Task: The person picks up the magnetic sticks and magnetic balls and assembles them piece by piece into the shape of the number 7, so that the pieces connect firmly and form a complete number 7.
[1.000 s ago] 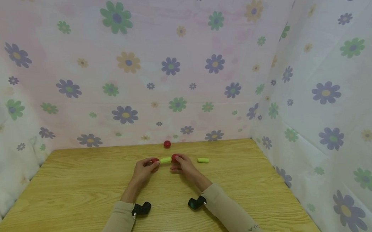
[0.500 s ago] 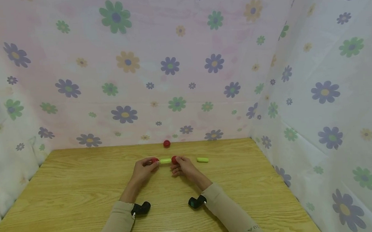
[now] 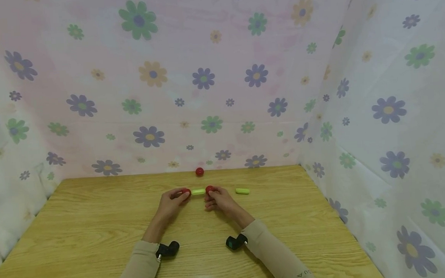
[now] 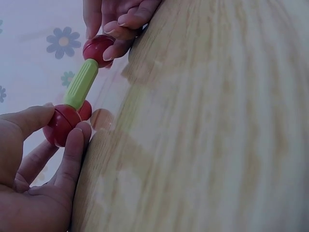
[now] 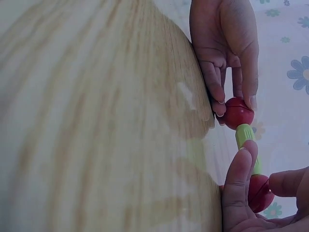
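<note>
A yellow-green ribbed rod [image 3: 198,192] spans two red balls just above the table or on it; I cannot tell which. My left hand [image 3: 173,203] pinches the left red ball [image 4: 62,126] between thumb and fingertips. On the other end, my right hand [image 3: 224,202] pinches the right red ball [image 5: 260,193] with thumb and fingers. In the left wrist view the rod meets both balls end to end. Right of my right hand lies a second yellow-green rod [image 3: 242,191]. A third red ball [image 3: 199,172] sits at the table's back edge.
The wood-grain table [image 3: 98,231] ends at a flower-patterned cloth [image 3: 220,101] that hangs behind and along both sides. A black wrist-camera mount [image 3: 169,249] is strapped at the left sleeve, another black mount [image 3: 236,242] at the right.
Both hands keep their grip on the two balls and stay nearly in place. The balls and the rod between them shift and tilt slightly. The loose rod and third ball stay put.
</note>
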Available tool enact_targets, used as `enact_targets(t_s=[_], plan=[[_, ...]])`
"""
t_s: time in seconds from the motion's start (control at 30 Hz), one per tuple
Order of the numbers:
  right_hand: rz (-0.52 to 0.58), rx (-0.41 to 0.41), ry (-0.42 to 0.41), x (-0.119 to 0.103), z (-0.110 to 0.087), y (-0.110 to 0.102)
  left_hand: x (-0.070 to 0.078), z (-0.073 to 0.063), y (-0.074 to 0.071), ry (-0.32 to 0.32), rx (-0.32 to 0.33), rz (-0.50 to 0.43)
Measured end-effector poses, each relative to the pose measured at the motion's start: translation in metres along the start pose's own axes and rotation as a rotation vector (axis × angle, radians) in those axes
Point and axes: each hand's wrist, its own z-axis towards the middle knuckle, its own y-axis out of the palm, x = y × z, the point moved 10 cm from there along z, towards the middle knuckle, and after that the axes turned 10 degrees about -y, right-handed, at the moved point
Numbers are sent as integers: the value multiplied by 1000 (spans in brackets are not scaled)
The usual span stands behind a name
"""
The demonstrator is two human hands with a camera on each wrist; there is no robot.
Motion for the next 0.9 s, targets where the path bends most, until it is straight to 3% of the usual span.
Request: enact_targets(t_s=[0.2,0.47,0.7,0.9], plan=[[-4,-4,-1,-2,-1,-1,1,2,-1,0,23,34],[-59,45,9,-5,-4,-10,2,2,1,3,6,-19],[-190,67,-3,-14,-11,-22,4,0,1,21,28,22],[-327,51,-70,-33,-19,-34,4,-2,1,15,25,22]])
